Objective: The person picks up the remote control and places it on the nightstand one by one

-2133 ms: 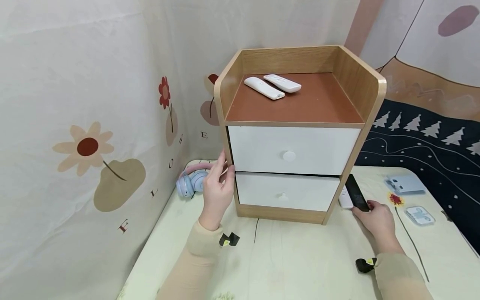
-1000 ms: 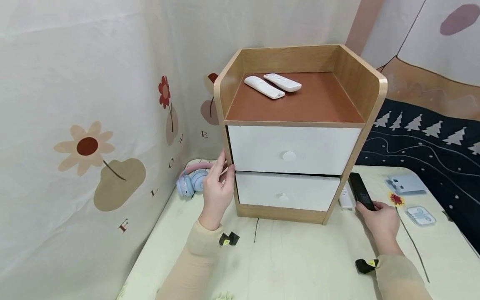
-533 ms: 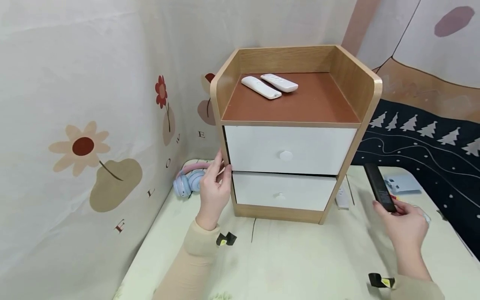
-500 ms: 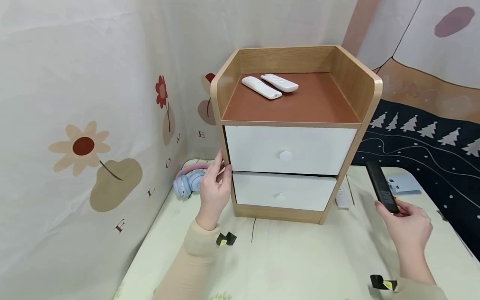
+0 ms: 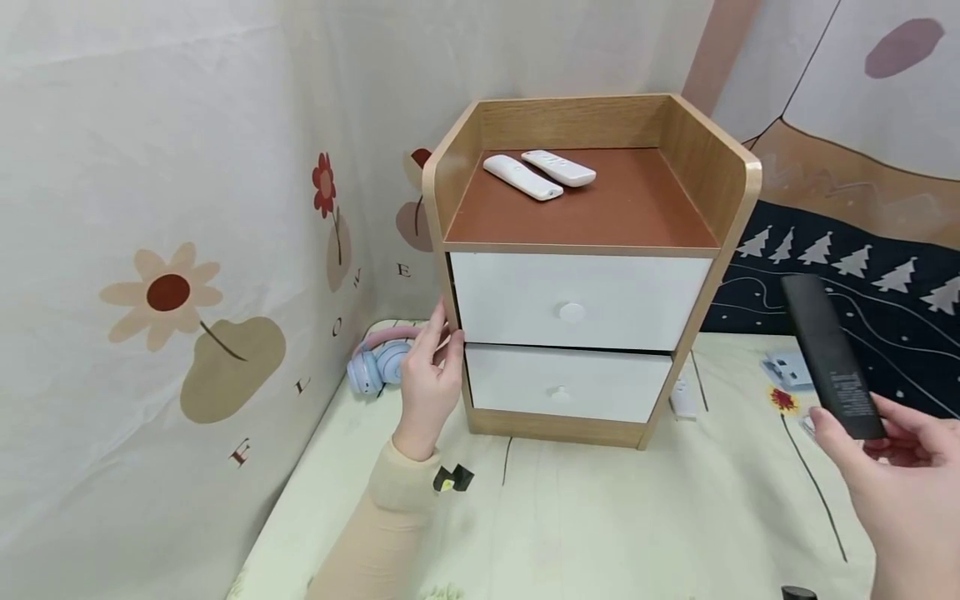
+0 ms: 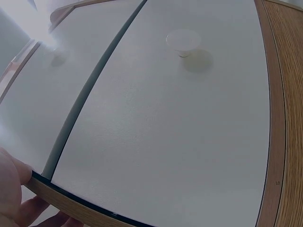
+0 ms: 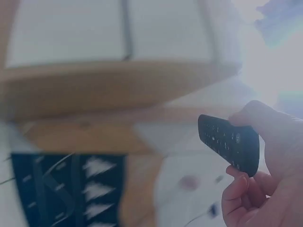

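A black remote control [image 5: 832, 358] is pinched at its lower end between the thumb and fingers of my right hand [image 5: 903, 483], raised over the right side of the bed-like surface. Its button face shows in the right wrist view [image 7: 229, 144]. My left hand [image 5: 427, 387] grips the left side panel of a small wooden cabinet [image 5: 615, 218], thumb at the front edge and fingers behind the panel. The cabinet has a white upper drawer [image 5: 517, 292] and a white lower drawer [image 5: 517, 379], each with a round knob. Two white remotes, one left [image 5: 522, 177] and one right [image 5: 558, 167], lie on its brown top.
Blue and pink headphones [image 5: 382, 362] lie left of the cabinet, partly behind my left hand. Right of it is a white object [image 5: 683, 398], partly hidden. Further right are a pale blue flat item [image 5: 783, 367] and a printed flower [image 5: 783, 400]. Patterned cloth walls [image 5: 187, 167] stand close behind.
The right hand has lifted the black remote from beside the cabinet and carried it right and toward the camera. The left hand has kept its grip on the cabinet.
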Demonstrator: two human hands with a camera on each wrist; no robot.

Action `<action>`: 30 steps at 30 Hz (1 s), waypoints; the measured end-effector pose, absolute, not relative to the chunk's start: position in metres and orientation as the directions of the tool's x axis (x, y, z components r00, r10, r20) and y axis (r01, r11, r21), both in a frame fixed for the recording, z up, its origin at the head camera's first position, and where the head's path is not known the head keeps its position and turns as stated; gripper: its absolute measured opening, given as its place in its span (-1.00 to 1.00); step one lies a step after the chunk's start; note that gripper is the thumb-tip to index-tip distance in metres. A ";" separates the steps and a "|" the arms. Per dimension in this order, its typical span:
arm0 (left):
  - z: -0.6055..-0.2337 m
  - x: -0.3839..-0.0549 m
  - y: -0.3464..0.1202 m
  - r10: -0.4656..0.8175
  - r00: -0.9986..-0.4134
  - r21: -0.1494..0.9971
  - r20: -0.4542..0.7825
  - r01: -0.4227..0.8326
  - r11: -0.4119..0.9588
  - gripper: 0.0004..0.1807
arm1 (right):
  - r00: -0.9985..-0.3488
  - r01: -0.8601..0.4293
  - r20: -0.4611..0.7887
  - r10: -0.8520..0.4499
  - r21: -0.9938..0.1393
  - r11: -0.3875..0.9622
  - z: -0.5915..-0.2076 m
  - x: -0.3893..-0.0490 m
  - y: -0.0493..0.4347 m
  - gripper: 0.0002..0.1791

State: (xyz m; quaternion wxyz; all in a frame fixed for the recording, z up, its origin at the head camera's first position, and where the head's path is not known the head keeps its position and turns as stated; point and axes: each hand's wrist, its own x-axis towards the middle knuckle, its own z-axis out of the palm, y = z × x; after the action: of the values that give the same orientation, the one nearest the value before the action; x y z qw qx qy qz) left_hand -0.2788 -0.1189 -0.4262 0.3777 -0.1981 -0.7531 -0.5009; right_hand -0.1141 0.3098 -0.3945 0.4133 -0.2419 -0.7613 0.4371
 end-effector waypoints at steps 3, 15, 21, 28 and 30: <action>-0.427 -0.279 -0.118 -0.077 -0.640 0.609 0.764 0.677 0.412 -0.39 | -0.513 -0.099 0.486 0.708 -0.852 0.514 -0.375 -0.104 0.299 -0.40; -0.426 -0.279 -0.118 -0.082 -0.642 0.610 0.762 0.671 0.422 -0.39 | -0.531 -0.554 0.753 0.389 -0.656 0.513 -0.294 -0.111 0.234 -0.39; -0.426 -0.278 -0.120 -0.072 -0.661 0.621 0.747 0.655 0.431 -0.38 | -0.620 -0.433 0.735 0.274 -0.612 0.662 -0.253 -0.151 0.196 -0.51; -0.426 -0.276 -0.121 -0.064 -0.663 0.621 0.746 0.657 0.427 -0.38 | -0.705 -0.354 0.675 0.218 -0.601 0.717 -0.230 -0.211 0.180 -0.43; -0.426 -0.277 -0.122 -0.066 -0.656 0.616 0.752 0.663 0.425 -0.38 | -0.724 -0.334 0.653 0.222 -0.613 0.716 -0.224 -0.225 0.176 -0.38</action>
State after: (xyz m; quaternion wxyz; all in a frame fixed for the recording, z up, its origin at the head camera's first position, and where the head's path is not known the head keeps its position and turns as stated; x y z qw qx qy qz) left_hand -0.2772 -0.1215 -0.4256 0.3652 -0.1963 -0.7608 -0.4992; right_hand -0.2250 0.1761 -0.2241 0.3701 0.0328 -0.8491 0.3754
